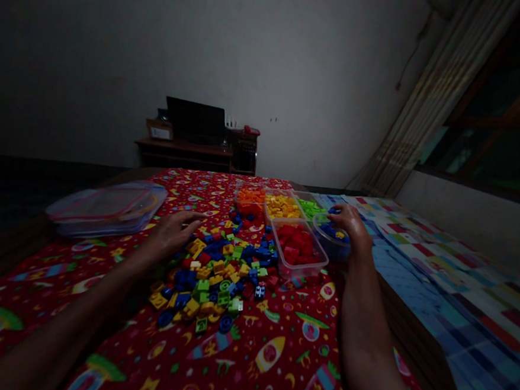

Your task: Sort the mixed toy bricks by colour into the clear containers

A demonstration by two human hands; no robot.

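The cloth [275, 362] is bright red, printed with rockets, stars and ringed planets in yellow, green, blue and pink. The loose bricks [219, 275] on it mix blue, yellow, green and red. Clear tubs each hold one colour: orange bricks [249, 199], yellow bricks [282, 207], lime green bricks [309, 207], red bricks [296, 245] and blue bricks [333, 231]. The stacked lids [107, 208] look clear with a pinkish tint, though the light is dim. The sheet [437, 273] is a patchwork of blue, white, red and green checks.
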